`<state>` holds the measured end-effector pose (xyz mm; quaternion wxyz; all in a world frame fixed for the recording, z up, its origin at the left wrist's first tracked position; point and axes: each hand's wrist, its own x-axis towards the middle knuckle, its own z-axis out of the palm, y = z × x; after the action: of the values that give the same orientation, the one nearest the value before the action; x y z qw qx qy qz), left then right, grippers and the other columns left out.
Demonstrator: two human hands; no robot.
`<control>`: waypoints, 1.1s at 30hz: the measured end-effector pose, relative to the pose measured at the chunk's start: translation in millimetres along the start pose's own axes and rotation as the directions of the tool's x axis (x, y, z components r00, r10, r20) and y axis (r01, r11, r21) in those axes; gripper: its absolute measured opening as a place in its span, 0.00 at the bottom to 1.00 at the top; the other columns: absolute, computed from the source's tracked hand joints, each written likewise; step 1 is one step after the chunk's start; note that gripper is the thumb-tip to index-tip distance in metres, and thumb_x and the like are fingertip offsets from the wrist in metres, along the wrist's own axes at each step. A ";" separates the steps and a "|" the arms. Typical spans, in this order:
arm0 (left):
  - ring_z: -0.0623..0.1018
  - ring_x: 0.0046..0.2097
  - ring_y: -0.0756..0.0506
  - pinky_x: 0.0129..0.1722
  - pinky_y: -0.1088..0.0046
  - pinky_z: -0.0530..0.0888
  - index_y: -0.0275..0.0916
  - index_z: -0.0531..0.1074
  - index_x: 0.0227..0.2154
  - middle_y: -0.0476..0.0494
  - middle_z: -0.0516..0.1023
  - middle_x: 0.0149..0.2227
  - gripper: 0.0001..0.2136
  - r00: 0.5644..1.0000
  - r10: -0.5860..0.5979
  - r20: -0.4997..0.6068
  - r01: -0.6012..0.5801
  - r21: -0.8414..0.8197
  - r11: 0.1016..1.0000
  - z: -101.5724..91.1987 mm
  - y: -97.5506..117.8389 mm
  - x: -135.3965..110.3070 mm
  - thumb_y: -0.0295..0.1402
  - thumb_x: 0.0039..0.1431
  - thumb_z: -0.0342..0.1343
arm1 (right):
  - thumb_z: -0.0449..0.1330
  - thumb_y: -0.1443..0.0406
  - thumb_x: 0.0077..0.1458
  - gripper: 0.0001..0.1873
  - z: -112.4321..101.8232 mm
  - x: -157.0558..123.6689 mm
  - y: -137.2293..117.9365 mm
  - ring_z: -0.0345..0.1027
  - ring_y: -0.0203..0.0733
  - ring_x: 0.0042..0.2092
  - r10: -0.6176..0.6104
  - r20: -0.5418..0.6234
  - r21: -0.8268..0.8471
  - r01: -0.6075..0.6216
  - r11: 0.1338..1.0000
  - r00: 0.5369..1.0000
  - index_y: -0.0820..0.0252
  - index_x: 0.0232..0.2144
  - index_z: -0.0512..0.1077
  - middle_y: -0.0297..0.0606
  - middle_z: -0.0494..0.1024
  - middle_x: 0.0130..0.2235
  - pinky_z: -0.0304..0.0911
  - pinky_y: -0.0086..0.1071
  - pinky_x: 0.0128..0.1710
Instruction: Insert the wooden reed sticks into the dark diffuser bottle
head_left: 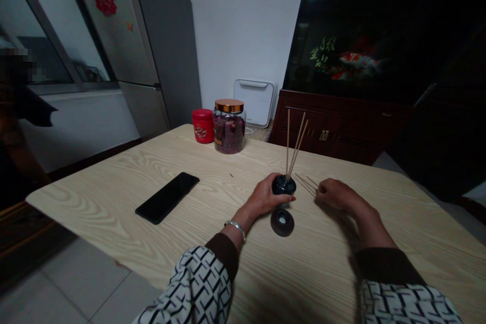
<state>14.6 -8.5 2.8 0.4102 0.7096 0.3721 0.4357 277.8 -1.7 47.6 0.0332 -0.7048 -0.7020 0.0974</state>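
Observation:
A small dark glass diffuser bottle (284, 185) stands upright on the table, with several thin reed sticks (294, 147) rising from its neck. My left hand (264, 195) is wrapped around the bottle from the left, thumb along its near side. To the right, my right hand (336, 193) is closed at the tabletop beside a few more reed sticks (307, 184), whose ends point left from its fingertips toward the bottle. Just in front of the bottle lies a round dark cap (282, 222) with a pale centre.
A black phone (167, 197) lies on the wooden table (212, 243) at left. Near the far edge stand a red canister (203, 125) and a jar of dried flowers (229, 129). Behind are a fridge (172, 45) and a fish tank (357, 35). A person (18, 111) is at far left.

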 end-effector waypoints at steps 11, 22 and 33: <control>0.76 0.47 0.41 0.50 0.63 0.73 0.39 0.71 0.52 0.40 0.78 0.46 0.32 1.000 -0.008 0.002 0.008 -0.037 0.999 1.0 1.1 -0.6 0.43 0.44 0.71 | 0.68 0.63 0.42 0.07 -60.4 -21.3 -41.0 0.59 0.30 0.22 0.400 -0.561 0.825 0.531 0.195 0.725 0.59 0.25 0.74 0.30 0.70 0.22 0.54 0.24 0.18; 0.76 0.47 0.40 0.50 0.62 0.73 0.39 0.70 0.53 0.41 0.78 0.45 0.33 1.000 -0.018 0.003 0.018 -0.013 1.000 0.1 0.0 -0.1 0.44 0.44 0.72 | 0.67 0.66 0.46 0.04 -64.6 -28.5 -62.0 0.59 0.30 0.20 0.386 -0.713 0.694 0.666 0.272 0.585 0.59 0.27 0.75 0.29 0.70 0.21 0.53 0.26 0.18; 0.76 0.47 0.41 0.50 0.63 0.72 0.38 0.70 0.53 0.41 0.78 0.45 0.33 1.000 -0.010 0.002 0.010 -0.021 1.000 -0.3 0.3 -0.3 0.44 0.44 0.71 | 0.65 0.61 0.52 0.08 -47.6 -29.5 -82.3 0.61 0.32 0.22 0.221 -0.719 0.669 0.568 0.480 0.659 0.59 0.31 0.74 0.29 0.70 0.21 0.57 0.27 0.20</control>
<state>14.3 -8.8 3.1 0.4202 0.7039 0.3703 0.4369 205.8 -25.9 112.0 0.6653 -0.4802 -0.5543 0.1398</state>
